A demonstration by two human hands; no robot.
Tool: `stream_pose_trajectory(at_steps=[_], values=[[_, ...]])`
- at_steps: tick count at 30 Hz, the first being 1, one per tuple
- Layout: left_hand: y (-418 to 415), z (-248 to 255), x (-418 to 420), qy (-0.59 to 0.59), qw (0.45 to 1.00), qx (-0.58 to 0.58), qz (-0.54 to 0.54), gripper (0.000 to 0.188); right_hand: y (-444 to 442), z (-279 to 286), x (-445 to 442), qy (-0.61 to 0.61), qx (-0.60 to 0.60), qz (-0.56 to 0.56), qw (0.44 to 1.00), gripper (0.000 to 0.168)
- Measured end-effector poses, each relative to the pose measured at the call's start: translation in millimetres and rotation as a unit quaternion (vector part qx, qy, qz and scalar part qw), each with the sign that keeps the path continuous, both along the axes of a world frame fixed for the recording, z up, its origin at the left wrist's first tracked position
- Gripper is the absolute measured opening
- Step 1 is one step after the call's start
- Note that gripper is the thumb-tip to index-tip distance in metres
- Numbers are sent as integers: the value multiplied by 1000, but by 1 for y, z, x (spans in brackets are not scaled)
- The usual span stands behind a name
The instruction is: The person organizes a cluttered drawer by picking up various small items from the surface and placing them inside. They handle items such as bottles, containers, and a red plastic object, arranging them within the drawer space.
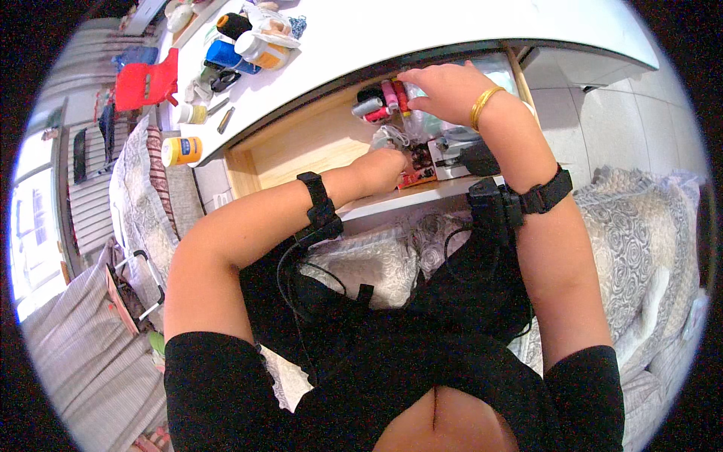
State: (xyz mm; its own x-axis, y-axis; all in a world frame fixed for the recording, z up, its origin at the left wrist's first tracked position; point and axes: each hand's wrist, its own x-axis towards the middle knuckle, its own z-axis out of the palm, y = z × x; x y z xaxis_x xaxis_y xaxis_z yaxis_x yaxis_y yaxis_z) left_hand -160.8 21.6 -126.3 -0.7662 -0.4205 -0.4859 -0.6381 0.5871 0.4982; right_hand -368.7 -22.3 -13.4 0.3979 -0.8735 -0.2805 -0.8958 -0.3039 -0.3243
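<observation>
Both hands are inside an open wooden drawer (316, 135). My left hand (387, 169) is curled at the drawer's front side, beside a red packet (418, 179). Its fingertips are mostly hidden, so I cannot tell if it holds anything. Palm down, my right hand (443, 90) reaches over the back right, thumb and fingers apart. Close to its fingertips lie thread spools: a red one (401, 97), a pink one (390, 94) and a grey one (367, 106). Clear plastic bags (418, 121) lie under and beside that hand. A clear bundle (390, 135) sits just beyond my left hand.
The white tabletop (361, 34) extends above the drawer. On its left stand a white pill bottle (262, 51), a blue bottle (231, 56), a black thread cone (233, 25) and a yellow jar (182, 151). A red plastic chair (146, 82) is beyond. Patterned fabric (627, 243) covers the seat.
</observation>
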Motion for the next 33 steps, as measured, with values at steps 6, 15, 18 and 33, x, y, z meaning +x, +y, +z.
stream_pose_trajectory(at_steps=[6, 15, 18, 33], values=[[1, -3, -4, -88, 994, 28, -62, 35, 0, -1, -1, -4, -4, -3, 1000, 33], [-4, 23, 4, -64, 996, -9, -54, 32, 0, 11, 4, 13, 49, 12, 999, 48], [-11, 76, 7, -38, 998, -23, 38, 25, 3, 16, 2, 4, 45, 12, 999, 48], [-50, 145, 184, -43, 827, -443, 343, 23, -6, -15, 2, -21, 17, 24, 999, 51]])
